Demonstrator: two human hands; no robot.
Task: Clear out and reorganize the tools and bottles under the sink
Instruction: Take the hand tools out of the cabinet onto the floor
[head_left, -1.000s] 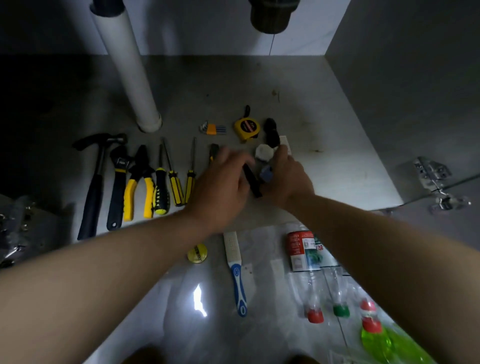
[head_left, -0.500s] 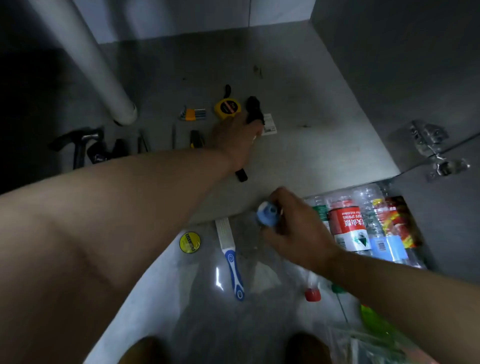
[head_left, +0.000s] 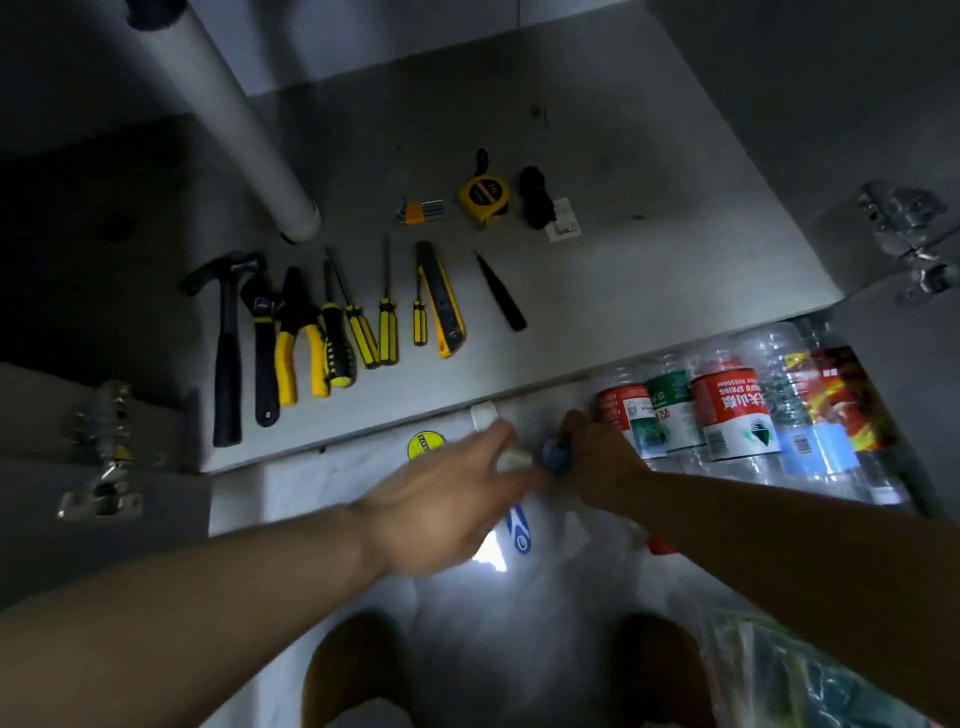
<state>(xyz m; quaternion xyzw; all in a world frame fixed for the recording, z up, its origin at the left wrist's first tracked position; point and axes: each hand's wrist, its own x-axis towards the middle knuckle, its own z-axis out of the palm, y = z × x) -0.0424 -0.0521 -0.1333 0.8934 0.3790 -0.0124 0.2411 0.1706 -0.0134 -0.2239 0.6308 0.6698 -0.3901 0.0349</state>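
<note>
Tools lie in a row on the cabinet floor (head_left: 649, 270): a black hammer (head_left: 228, 332), a wrench (head_left: 264, 353), yellow pliers (head_left: 298, 348), several yellow-black screwdrivers (head_left: 363, 332), a yellow utility knife (head_left: 440, 306) and a thin black tool (head_left: 501, 293). Behind them sit hex keys (head_left: 418, 212), a yellow tape measure (head_left: 483, 196) and a black bundle (head_left: 535, 200). My right hand (head_left: 602, 462) holds a small blue roll (head_left: 557, 453) on the floor in front of the cabinet. My left hand (head_left: 441, 512) closes on a small white object (head_left: 511, 460) beside it. Several plastic bottles (head_left: 727, 415) lie at the right.
A white drain pipe (head_left: 244, 130) stands at the back left. Door hinges show at left (head_left: 101, 452) and right (head_left: 909, 239). A yellow tape roll (head_left: 426, 445) and a blue-handled brush (head_left: 518, 530) lie on the shiny floor. A plastic bag (head_left: 810, 675) sits at bottom right.
My left hand has left the thin black tool on the cabinet floor and come down beside my right hand. The right hand carried the blue roll out of the cabinet.
</note>
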